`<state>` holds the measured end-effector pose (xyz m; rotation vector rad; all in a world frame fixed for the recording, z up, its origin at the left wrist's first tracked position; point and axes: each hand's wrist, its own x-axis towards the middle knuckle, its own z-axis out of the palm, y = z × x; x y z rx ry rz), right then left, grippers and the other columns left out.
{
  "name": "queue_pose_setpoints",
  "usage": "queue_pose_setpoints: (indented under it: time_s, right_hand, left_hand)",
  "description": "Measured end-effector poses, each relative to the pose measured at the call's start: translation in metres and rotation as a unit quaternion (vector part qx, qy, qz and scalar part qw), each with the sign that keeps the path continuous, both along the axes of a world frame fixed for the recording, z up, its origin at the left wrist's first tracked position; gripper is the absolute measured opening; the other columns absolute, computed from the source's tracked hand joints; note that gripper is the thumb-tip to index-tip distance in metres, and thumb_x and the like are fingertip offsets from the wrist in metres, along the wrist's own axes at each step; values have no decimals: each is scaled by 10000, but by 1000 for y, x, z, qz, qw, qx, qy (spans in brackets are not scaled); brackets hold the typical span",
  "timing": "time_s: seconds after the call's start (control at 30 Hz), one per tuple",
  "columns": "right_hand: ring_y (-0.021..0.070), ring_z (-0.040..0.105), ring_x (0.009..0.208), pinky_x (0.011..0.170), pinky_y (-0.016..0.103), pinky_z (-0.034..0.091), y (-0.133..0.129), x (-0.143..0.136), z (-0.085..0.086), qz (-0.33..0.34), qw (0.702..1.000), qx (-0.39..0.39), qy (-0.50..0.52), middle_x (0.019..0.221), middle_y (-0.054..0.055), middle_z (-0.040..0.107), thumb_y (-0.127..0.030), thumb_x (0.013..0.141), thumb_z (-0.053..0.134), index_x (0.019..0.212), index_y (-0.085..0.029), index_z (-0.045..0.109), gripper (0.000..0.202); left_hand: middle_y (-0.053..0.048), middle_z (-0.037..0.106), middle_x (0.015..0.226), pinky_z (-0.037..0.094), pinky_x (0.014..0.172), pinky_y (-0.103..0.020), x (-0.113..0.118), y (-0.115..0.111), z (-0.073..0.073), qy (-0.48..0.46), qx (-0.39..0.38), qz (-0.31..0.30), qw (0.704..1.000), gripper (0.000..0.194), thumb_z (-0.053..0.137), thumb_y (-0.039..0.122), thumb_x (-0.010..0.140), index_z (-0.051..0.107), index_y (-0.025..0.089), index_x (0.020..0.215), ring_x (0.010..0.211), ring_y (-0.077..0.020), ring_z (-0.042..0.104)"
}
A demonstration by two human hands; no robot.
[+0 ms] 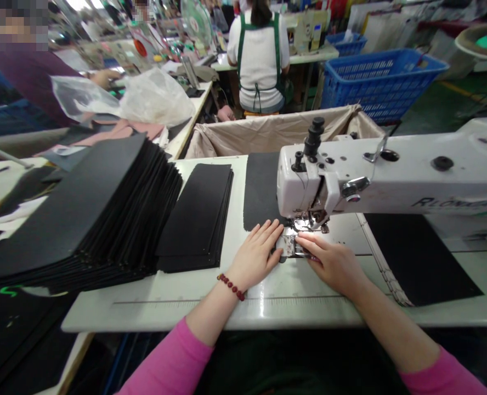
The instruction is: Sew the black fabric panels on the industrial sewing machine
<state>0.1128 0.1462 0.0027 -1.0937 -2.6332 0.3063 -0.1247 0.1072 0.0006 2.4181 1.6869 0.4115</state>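
A white sewing machine [305,186] stands over the pale table, its presser foot [305,225] low above the metal needle plate [288,246]. Under the machine's head lies a dark flat panel [262,189], extending back and to the left. My left hand [260,249] lies flat, fingers stretched out, with its fingertips at the panel's near edge left of the presser foot. My right hand [334,263] rests at the plate's right side, fingers extended and nothing visible in them; its thumb is partly hidden.
Left of my hands are a small stack of black panels [196,211] and a tall, leaning stack [74,203]. More black panels [420,258] lie right, under the machine arm. Behind the table are a cloth-lined bin [235,137], a blue basket [379,82] and a seated person [258,60].
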Motion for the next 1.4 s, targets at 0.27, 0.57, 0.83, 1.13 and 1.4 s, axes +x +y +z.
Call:
queue_pose_setpoints:
  time_s: [0.27, 0.57, 0.83, 1.13, 1.4]
  right_hand:
    - [194, 657, 1031, 793, 310, 537, 0, 1, -1, -2, 1000, 1, 5, 1409, 26, 540, -191, 888, 504, 1380, -295, 494, 503]
    - [193, 652, 1036, 802, 314, 534, -1, 1, 0, -10, 1000, 0, 6, 1405, 16, 543, -185, 884, 503, 1401, -306, 473, 532]
    - [189, 642, 1050, 791, 304, 517, -3, 1, 2, -25, 1000, -3, 10, 1392, 7, 554, -187, 898, 492, 1383, -299, 490, 498]
    - [195, 634, 1054, 802, 303, 502, -5, 2, 4, -31, 999, -8, 16, 1377, 18, 566, -194, 900, 487, 1375, -296, 499, 486]
    - [196, 634, 1050, 800, 305, 495, -6, 2, 4, -34, 999, -11, 22, 1383, 7, 559, -214, 908, 481, 1368, -301, 497, 468]
  left_hand:
    - [-50, 281, 1566, 184, 1209, -452, 1, -1, 1, -7, 6, 5, 1000, 556, 445, 356, 984, 275, 231, 1498, 1464, -219, 196]
    - [-88, 219, 1585, 179, 1207, -471, 0, -2, 0, -27, 20, 18, 999, 637, 460, 364, 968, 200, 175, 1518, 1479, -241, 125]
    - [-110, 227, 1580, 191, 1200, -489, 0, -2, -3, -42, 27, 23, 998, 654, 485, 360, 956, 200, 162, 1511, 1478, -260, 121]
    - [-129, 222, 1579, 195, 1190, -522, -1, -2, -5, -66, 31, 19, 997, 664, 480, 369, 955, 180, 174, 1514, 1473, -281, 142]
    - [-151, 187, 1585, 200, 1187, -511, -1, 2, -10, -63, 34, 25, 997, 725, 509, 371, 934, 144, 149, 1520, 1474, -291, 122]
